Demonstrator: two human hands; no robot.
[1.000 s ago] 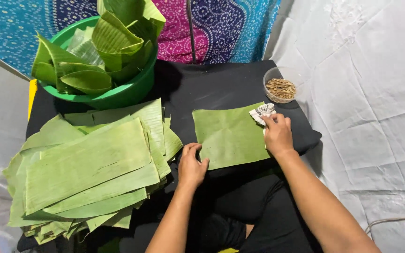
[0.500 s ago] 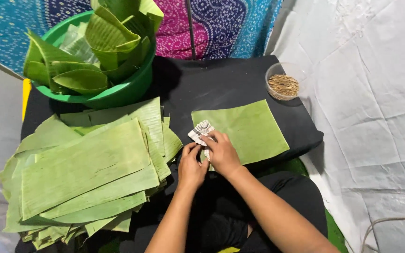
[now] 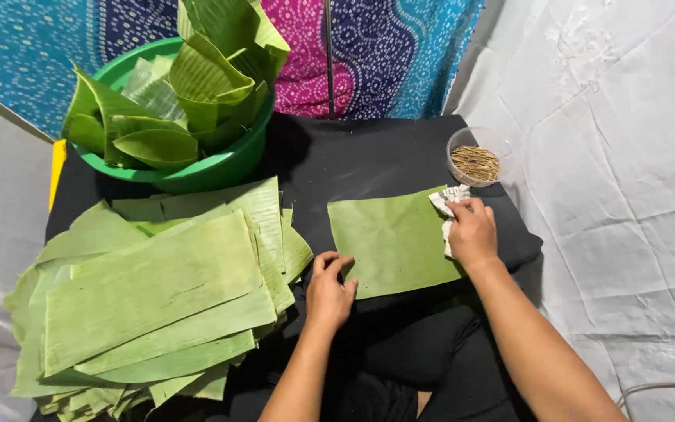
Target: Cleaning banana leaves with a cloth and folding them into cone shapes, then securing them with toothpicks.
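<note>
- Green banana-leaf sheet (image 3: pixel 392 238) is lying flat on the black cloth surface (image 3: pixel 369 160), between the two hands.
- Right hand (image 3: pixel 472 233) is resting on the right edge of the sheet, fingers curled and clenched over a crumpled white cloth (image 3: pixel 448 205), which is pressing against the leaf at its upper right corner.
- Part of the white cloth is showing above and to the left of the right fingertips; the rest is hidden under the palm.
- Left hand (image 3: pixel 330 287) is lying at the lower left corner of the sheet, fingers released and spread, fingertips touching the leaf edge and holding it down; nothing is being gripped.
- Stack of long cut leaves (image 3: pixel 158 297) is lying just to the left of the left fingers, edges fanned out.
- Green basin (image 3: pixel 220 168) is sitting well beyond the left fingers, filled with folded leaf cones (image 3: pixel 197 78).
- Clear round cup (image 3: pixel 476 156) is standing just beyond the right fingertips, holding thin brown sticks (image 3: pixel 476 162).
- White sheeting (image 3: pixel 626 180) is covering the area to the right of the right hand.
</note>
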